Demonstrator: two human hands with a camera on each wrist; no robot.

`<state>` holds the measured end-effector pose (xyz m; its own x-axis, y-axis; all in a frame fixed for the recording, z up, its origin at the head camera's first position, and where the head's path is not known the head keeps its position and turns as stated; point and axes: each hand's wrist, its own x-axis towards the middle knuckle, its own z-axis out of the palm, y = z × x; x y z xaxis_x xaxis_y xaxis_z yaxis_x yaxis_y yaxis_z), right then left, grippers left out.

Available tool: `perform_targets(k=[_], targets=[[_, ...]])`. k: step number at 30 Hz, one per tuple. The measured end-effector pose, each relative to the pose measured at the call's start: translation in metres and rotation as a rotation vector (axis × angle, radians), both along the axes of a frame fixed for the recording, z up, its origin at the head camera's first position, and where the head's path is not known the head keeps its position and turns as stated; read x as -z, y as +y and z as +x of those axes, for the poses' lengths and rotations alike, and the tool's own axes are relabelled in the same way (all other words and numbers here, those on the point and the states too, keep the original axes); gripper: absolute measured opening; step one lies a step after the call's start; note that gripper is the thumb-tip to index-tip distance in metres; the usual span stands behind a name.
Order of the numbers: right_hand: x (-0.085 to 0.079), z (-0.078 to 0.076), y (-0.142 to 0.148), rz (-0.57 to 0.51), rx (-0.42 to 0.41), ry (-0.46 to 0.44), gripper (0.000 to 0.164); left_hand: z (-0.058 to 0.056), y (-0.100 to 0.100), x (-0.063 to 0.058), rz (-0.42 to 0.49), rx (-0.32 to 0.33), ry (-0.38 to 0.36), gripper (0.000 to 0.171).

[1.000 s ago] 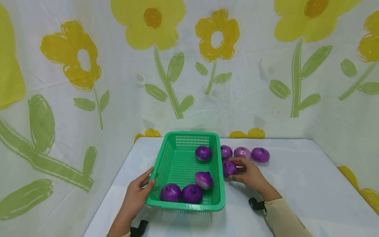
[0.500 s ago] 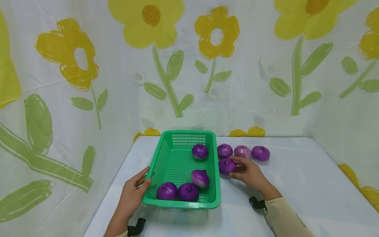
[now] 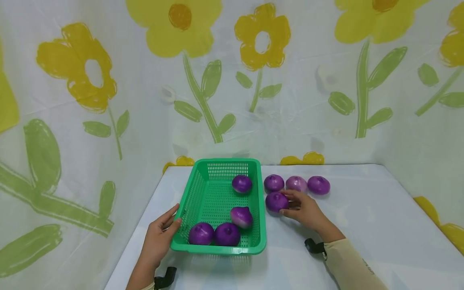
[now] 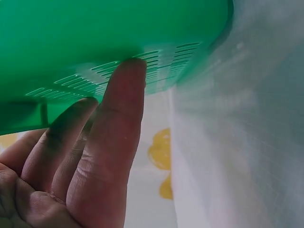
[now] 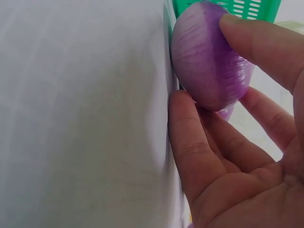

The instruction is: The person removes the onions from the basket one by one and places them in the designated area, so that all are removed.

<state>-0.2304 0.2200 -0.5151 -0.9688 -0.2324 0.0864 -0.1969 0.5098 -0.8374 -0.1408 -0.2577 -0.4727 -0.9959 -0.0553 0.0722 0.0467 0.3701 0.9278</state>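
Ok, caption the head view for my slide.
Left hand against a green basket of four purple onions, right hand gripping another onion beside it.

I see a bare left hand (image 3: 155, 238) and a bare right hand (image 3: 308, 212). Behind the right hand runs a beige sleeve (image 3: 348, 262), with dark lettering (image 3: 367, 266) on the forearm too small for me to read. At its cuff sits a stubby black right wrist camera (image 3: 314, 246), rounded at the end. Behind the left hand I get only a sliver of beige cuff (image 3: 148, 286) and a bent black left wrist camera (image 3: 166, 278).
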Motion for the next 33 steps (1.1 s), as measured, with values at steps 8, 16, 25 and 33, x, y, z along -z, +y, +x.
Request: perform_targets(k=[8, 16, 25, 33], targets=[[-0.002, -0.001, -0.001, 0.010, -0.024, 0.027, 0.066, -0.001, -0.002, 0.004, -0.034, -0.018, 0.048, 0.052], [-0.002, -0.003, 0.000, -0.002, -0.025, 0.017, 0.069, -0.002, -0.001, 0.006, -0.004, -0.013, 0.047, 0.052], [-0.009, 0.001, 0.005, 0.030, -0.013, -0.039, 0.081, -0.001, 0.005, 0.005, 0.061, -0.005, 0.022, 0.051], [-0.019, 0.008, 0.012, 0.113, -0.031, 0.006, 0.080, 0.001, 0.005, 0.005, 0.073, 0.010, 0.035, 0.051]])
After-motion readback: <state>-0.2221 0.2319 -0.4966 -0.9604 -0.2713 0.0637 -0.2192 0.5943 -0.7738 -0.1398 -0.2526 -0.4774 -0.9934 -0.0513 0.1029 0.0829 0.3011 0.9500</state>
